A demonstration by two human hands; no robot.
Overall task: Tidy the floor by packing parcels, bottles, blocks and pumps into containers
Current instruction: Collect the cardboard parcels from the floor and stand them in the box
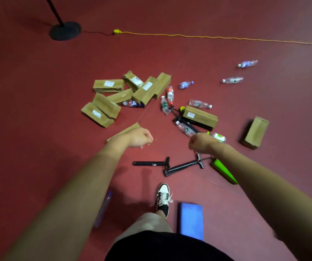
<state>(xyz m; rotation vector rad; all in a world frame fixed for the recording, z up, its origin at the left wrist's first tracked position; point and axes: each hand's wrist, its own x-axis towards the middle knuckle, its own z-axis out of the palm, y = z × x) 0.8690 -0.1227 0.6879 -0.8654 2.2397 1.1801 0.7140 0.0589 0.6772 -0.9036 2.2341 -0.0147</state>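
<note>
I stand over a red floor strewn with items. My left hand and my right hand hang out in front, both curled into loose fists with nothing visible in them. A heap of brown cardboard parcels lies beyond the left hand, and one parcel is partly hidden behind it. Further parcels lie at centre right and far right. Several clear bottles are scattered around and beyond my right hand. Two black pumps lie below my hands. A green block and a blue block rest nearby.
A black stand with a round base is at the far left, and a yellow cord runs across the floor behind the clutter. My shoe is planted beside the blue block. A bottle lies under my left forearm. No container is in view.
</note>
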